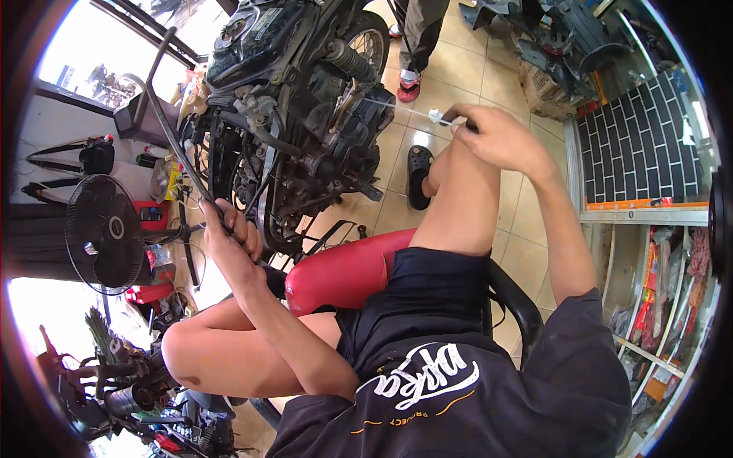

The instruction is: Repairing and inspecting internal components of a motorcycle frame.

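My left hand [231,229] is closed around a long, dark, bent bar or tube [181,145], which rises past the left side of a partly stripped motorcycle [305,122]. Above my right knee, my right hand [496,137] pinches a small dark piece, mostly hidden by the fingers. From it a thin pale rod or wire [412,112] with a white lump [435,116] on it points toward the motorcycle's engine [347,153]. Whether its far end touches the engine I cannot tell.
A red padded seat [343,271] lies between my legs. A black fan [104,234] stands at left. Another person's leg and red shoe [408,88] are beyond the motorcycle. Dark plastic parts [534,34] sit at the back right, by a glass cabinet [649,214].
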A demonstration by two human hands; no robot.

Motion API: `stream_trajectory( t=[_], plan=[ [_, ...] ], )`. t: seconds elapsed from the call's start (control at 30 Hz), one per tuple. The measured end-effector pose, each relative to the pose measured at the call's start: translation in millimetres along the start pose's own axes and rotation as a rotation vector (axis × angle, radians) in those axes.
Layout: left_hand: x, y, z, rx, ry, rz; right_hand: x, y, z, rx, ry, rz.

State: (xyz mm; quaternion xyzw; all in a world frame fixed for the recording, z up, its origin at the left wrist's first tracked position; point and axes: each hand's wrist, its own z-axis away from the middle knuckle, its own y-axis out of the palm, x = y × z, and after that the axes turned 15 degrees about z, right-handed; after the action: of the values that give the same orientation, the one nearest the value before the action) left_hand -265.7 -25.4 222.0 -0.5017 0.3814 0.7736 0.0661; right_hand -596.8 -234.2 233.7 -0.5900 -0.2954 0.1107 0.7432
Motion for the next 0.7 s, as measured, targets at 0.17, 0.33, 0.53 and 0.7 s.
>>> stream_trajectory(
  t=[0.17, 0.33, 0.53, 0.7],
  plan=[
    [24.7, -10.5, 7.5, -0.042, 0.051, -0.192, -10.5, 41.6, -17.7, 0.116, 0.009, 0.015],
    [48.5, -27.3, 5.8, -0.072, 0.123, -0.271, -4.0, 69.9, -27.8, 0.065, 0.071, -0.285],
    [74.6, -44.7, 7.2, -0.136, 0.121, -0.255, 15.3, 98.5, -30.9, -0.112, 0.026, -0.445],
    [88.9, -52.3, 1.2, -0.188, 0.202, -0.287, 11.2, 101.6, -45.5, -0.091, 0.121, -0.601]
  ],
)
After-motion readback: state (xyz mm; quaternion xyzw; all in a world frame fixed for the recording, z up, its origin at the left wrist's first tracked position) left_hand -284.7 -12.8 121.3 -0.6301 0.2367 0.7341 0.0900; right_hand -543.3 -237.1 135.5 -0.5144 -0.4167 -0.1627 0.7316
